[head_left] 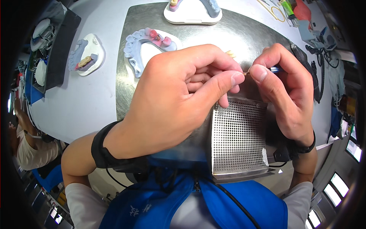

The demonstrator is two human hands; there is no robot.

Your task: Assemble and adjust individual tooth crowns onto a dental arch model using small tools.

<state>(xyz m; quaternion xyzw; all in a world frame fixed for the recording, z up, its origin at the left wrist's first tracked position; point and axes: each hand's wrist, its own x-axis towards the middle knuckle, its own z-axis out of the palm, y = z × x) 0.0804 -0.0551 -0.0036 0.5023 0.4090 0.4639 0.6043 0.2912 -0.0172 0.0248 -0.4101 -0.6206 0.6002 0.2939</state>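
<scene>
My left hand point(171, 95) is closed in a pinch, its thumb and forefinger meeting the end of a thin brass-coloured pin point(246, 73). My right hand point(286, 86) pinches the same small piece from the other side, thumb against forefinger. Most of the piece is hidden by the fingertips, so its exact kind does not show. Behind the right fingers a short shiny bluish metal end point(275, 70) peeks out. A yellowish tooth-like piece point(230, 54) lies on the metal sheet just beyond the fingertips. Below both hands slopes a perforated metal plate point(239, 137).
Grey dental models stand on the metal sheet point(124, 89), one with pink parts point(131, 45) at left and one at the far edge point(192, 17). Another model point(95, 57) sits on the white table. A black bin point(63, 49) is far left; cables point(322, 57) hang right.
</scene>
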